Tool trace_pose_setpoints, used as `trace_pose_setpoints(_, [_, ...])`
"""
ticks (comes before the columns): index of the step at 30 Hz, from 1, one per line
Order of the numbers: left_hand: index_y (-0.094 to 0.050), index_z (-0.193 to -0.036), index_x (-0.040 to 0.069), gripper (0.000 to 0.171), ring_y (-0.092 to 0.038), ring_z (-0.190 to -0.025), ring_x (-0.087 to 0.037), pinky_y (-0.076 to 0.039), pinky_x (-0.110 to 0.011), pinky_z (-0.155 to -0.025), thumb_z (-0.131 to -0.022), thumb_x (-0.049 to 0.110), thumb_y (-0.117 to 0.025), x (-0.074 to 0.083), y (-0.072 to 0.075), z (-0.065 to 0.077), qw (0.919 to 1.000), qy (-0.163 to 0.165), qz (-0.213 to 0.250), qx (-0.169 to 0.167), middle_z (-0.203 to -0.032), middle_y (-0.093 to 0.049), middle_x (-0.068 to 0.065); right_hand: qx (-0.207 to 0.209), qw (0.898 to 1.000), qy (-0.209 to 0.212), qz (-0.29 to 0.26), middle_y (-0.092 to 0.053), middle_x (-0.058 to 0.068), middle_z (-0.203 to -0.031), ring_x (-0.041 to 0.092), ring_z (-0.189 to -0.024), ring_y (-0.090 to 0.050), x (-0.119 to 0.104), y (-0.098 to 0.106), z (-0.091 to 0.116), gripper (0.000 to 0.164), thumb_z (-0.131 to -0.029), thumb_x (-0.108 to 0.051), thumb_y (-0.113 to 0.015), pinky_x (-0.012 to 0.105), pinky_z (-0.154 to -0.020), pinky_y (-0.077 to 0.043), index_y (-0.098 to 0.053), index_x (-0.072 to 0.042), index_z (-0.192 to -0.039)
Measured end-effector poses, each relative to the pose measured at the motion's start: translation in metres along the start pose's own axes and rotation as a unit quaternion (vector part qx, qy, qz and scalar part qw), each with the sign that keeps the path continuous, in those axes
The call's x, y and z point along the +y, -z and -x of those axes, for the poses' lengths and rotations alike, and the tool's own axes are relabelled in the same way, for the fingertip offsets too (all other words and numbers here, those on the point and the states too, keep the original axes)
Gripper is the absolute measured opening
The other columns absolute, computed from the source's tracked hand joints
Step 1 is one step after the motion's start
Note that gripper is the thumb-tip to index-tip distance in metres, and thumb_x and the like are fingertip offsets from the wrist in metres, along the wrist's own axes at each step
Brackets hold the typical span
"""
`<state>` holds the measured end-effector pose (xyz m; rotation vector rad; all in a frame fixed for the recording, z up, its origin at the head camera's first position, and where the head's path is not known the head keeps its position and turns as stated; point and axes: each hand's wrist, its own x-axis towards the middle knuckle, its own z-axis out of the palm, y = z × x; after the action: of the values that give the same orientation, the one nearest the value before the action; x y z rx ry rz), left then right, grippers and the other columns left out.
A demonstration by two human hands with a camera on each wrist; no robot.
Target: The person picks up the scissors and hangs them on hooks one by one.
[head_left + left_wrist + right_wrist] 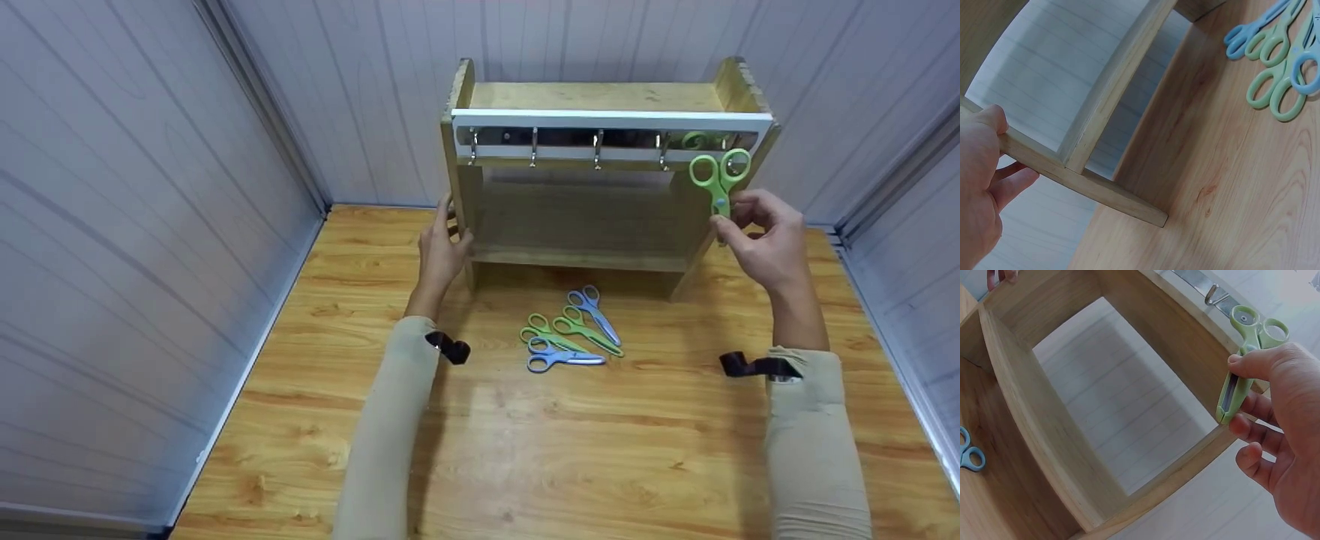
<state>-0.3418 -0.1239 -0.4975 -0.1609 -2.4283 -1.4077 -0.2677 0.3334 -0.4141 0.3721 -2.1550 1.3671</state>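
My right hand [772, 236] pinches green scissors [720, 187] by the blade end, with the finger loops pointing up. The loops are in front of the right end of a metal hook rail [559, 137], overlapping the rightmost hook in the head view. In the right wrist view, the thumb [1255, 363] presses on the scissors near their pivot. My left hand [441, 251] grips the left side panel [1044, 163] of a wooden shelf [592, 96], with fingers on both sides of its edge. The hooks [598, 146] left of the scissors hang bare.
On the wood-patterned floor [517, 435], before the shelf, lie two blue scissors [600, 319] and two green scissors [589, 332], partly overlapping. Pale panelled walls [360, 90] stand behind the shelf and at both sides.
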Motion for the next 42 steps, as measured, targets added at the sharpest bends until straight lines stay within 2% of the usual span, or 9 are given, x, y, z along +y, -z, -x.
trace_pose_setpoints(5, [-0.043,-0.173,0.011,0.075,-0.077,-0.131,-0.049,-0.072,-0.053,-0.102,-0.105,-0.001,-0.071,0.000,0.000,0.000,1.0000,-0.007,0.003,0.003,-0.152,-0.069,-0.031,0.002,1.000,-0.029,-0.012,-0.069,-0.025,-0.082,-0.005,-0.073,-0.063,0.004,-0.002,-0.002,0.020,-0.098,0.006,-0.077,0.009,-0.059,-0.050,-0.072,0.016,-0.113])
trace_pose_setpoints(12, [-0.043,-0.172,0.008,0.073,-0.076,-0.131,-0.050,-0.071,-0.054,-0.104,-0.105,-0.001,-0.070,0.000,0.000,0.000,1.0000,-0.007,0.004,0.004,-0.152,-0.069,-0.031,-0.001,1.000,-0.003,-0.018,-0.069,-0.025,-0.085,-0.006,-0.077,-0.064,0.016,-0.006,-0.001,0.018,-0.096,0.009,-0.077,0.009,-0.072,-0.054,-0.071,0.018,-0.110])
trace_pose_setpoints(31, [-0.044,-0.172,0.008,0.073,-0.076,-0.132,-0.050,-0.070,-0.053,-0.108,-0.105,-0.002,-0.070,-0.002,0.000,-0.001,0.9998,-0.007,0.014,0.006,-0.152,-0.069,-0.031,0.003,0.999,-0.037,-0.006,-0.067,-0.023,-0.082,-0.004,-0.076,-0.062,0.027,-0.011,0.007,0.017,-0.095,0.010,-0.079,0.007,-0.074,-0.050,-0.073,0.016,-0.109])
trace_pose_setpoints(42, [-0.043,-0.172,0.007,0.072,-0.076,-0.131,-0.052,-0.070,-0.057,-0.106,-0.105,-0.002,-0.069,-0.003,0.000,0.000,0.9999,-0.012,0.010,0.003,-0.149,-0.069,-0.032,-0.007,0.999,-0.044,0.004,-0.066,-0.023,-0.082,-0.004,-0.077,-0.063,0.024,-0.013,0.009,0.016,-0.097,0.008,-0.080,0.008,-0.079,-0.052,-0.074,0.015,-0.110])
